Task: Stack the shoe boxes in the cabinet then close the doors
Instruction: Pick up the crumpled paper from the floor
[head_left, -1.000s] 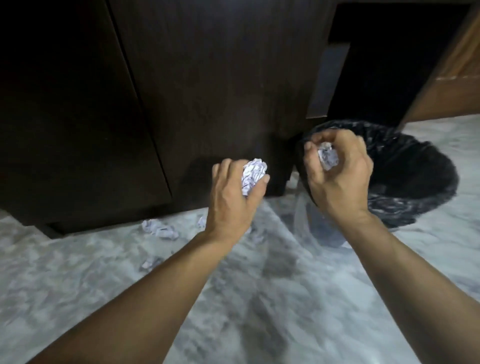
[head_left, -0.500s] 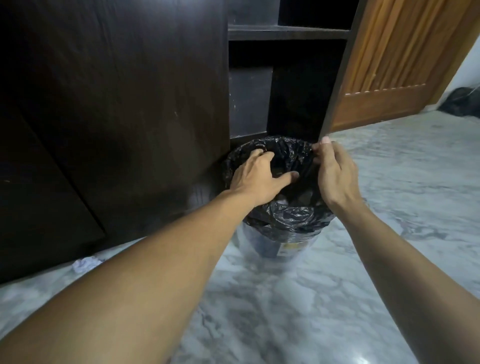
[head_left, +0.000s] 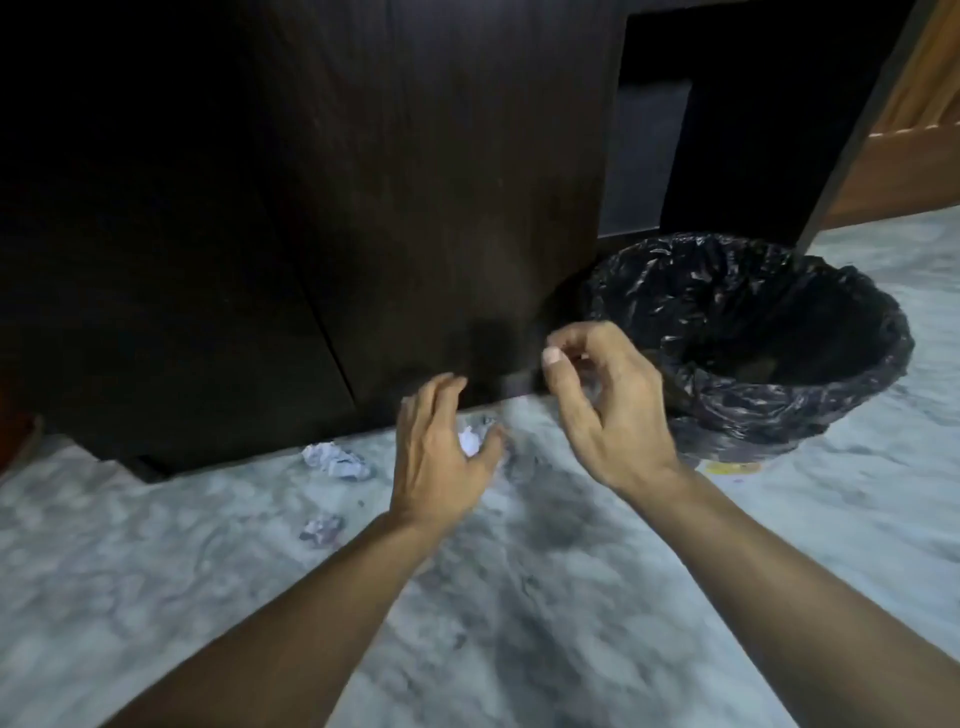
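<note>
Dark wood-grain cabinet (head_left: 363, 208) fills upper view; doors shut on left part, seam between them slanting down; open compartment at its right end, dark inside. No shoe boxes in sight. Bin (head_left: 753, 343) with black liner just right of cabinet's lower corner, on marble floor (head_left: 571, 597). Left hand (head_left: 441, 457) below cabinet's bottom edge, fingers spread loose, holding nothing, over crumpled paper (head_left: 470, 441). Right hand (head_left: 602, 410) beside bin, fingers loosely curled, empty. Paper ball (head_left: 337, 461) at cabinet foot, smaller scrap (head_left: 322, 527) nearer. Open floor in front of cabinet.
</note>
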